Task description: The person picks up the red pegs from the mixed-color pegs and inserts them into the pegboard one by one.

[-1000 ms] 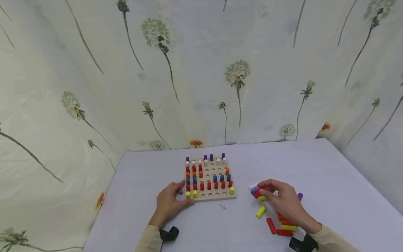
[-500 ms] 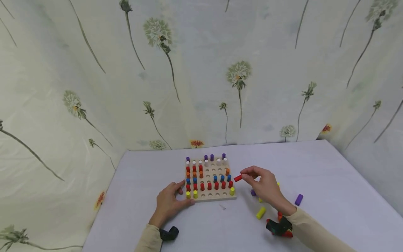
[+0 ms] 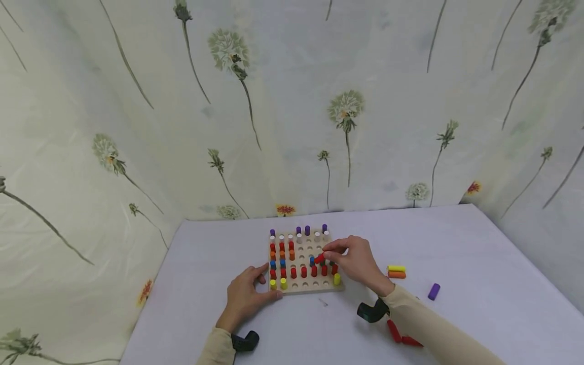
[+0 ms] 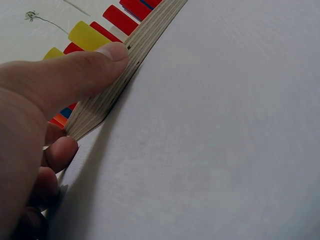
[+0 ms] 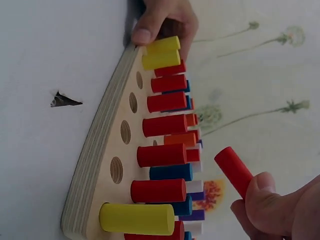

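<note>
A square wooden pegboard [image 3: 299,291] lies on the white-covered table, with rows of upright purple, white, red, orange, blue and yellow pegs. My left hand [image 3: 246,295] holds its near left corner, thumb on the front edge and fingers round the left side; the left wrist view shows the thumb [image 4: 102,62] against the plywood edge. Between thumb and fingertips, my right hand [image 3: 358,261] pinches a red peg [image 5: 234,170], tilted, over the board's right part. In the right wrist view that peg is apart from the standing pegs, and several holes show in the yellow row.
Right of the board lie loose pegs: a yellow peg [image 3: 396,268] beside an orange peg [image 3: 396,275], a purple peg [image 3: 434,291] and red pegs [image 3: 393,330]. My right sleeve hides part of that area. A small dark tear [image 5: 65,100] marks the tablecloth before the board.
My right hand has picked the red peg from the loose pegs and carried it left over the board. The left hand has stayed at its corner.
</note>
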### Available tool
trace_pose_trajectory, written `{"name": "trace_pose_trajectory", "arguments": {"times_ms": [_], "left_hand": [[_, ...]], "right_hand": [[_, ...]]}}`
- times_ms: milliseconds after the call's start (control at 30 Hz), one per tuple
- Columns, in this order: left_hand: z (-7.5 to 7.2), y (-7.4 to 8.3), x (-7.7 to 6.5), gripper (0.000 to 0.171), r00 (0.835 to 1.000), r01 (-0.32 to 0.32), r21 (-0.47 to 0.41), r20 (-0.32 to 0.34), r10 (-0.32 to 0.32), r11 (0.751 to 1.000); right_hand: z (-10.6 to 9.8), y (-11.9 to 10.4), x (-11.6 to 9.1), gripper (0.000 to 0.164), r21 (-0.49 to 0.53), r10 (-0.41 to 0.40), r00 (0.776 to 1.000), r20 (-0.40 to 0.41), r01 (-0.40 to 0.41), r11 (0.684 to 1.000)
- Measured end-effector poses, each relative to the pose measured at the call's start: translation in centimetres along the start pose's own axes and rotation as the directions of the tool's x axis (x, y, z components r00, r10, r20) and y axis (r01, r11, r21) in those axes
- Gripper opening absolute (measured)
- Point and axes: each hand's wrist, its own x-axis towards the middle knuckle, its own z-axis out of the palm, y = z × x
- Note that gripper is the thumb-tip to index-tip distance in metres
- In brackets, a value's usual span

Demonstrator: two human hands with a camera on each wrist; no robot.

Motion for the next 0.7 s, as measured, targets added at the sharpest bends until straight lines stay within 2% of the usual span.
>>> {"name": "trace_pose_trajectory", "arguments": {"times_ms": [200,700], "left_hand": [[0.0,0.0,-0.1,0.086,1.000,-0.010,0.001,-0.009,0.010,1.000],[-0.2,0.1,0.1,0.086,1.000,0.000,0.000,0.001,0.000,1.000]], "right_hand": [[1.4,-0.7,1.5,0.009,-0.031,-0.077,0.997,-0.030,0.076,0.997],[2.8,-1.0,5.1,0.009,-0.092,-0.096,0.995,-0.040,0.092,0.992]]}}
